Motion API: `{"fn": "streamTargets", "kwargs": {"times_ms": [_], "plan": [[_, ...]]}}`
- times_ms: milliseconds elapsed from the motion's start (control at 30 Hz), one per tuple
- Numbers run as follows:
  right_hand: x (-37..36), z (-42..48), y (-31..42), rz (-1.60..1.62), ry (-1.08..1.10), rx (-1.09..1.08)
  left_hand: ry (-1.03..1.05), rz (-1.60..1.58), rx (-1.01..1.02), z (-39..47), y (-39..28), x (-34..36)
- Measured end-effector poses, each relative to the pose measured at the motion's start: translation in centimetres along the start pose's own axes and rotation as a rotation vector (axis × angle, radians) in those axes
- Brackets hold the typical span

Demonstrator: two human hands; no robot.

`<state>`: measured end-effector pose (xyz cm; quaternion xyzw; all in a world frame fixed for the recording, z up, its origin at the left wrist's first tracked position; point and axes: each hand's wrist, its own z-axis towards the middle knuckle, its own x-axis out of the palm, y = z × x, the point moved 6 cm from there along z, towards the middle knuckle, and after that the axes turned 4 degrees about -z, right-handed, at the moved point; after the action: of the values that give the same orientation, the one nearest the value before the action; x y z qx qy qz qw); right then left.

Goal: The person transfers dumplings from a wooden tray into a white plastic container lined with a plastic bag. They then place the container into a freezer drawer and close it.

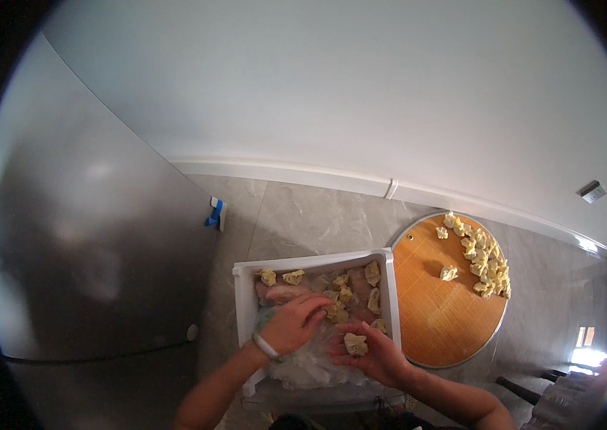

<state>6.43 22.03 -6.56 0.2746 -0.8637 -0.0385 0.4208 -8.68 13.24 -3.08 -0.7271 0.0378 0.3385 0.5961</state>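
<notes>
Before me on the floor stands a white plastic drawer [311,262], with several folded wontons lying on bagged food inside. My left hand [293,322], with a white band at the wrist, reaches over the drawer. Its fingers are curved and apart, close beside a cluster of wontons [337,310]; whether the fingertips touch them I cannot tell. Palm up, my right hand [376,355] cradles a single wonton [356,344] above the drawer's right side. More wontons sit along the drawer's back, among them one [293,277] near the left corner, and along its right side.
A round wooden board [438,317] lies against the drawer's right side, bearing a heap of wontons [485,263] and two separate ones. Clear plastic bags [311,365] fill the drawer's front. A large grey metallic panel [99,226] stands left; a pale wall [346,97] rises behind.
</notes>
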Motion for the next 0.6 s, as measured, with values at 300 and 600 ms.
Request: {"fn": "streamTargets", "kwargs": {"times_ms": [300,600], "plan": [[-0.2,0.2,-0.3,-0.096,0.014,-0.013,0.059,0.857,0.003,2.3,4.1,3.6],[-0.1,0.2,-0.4,-0.069,-0.006,-0.032,0.117,0.016,0.176,-1.1,-5.6,1.8]]}}
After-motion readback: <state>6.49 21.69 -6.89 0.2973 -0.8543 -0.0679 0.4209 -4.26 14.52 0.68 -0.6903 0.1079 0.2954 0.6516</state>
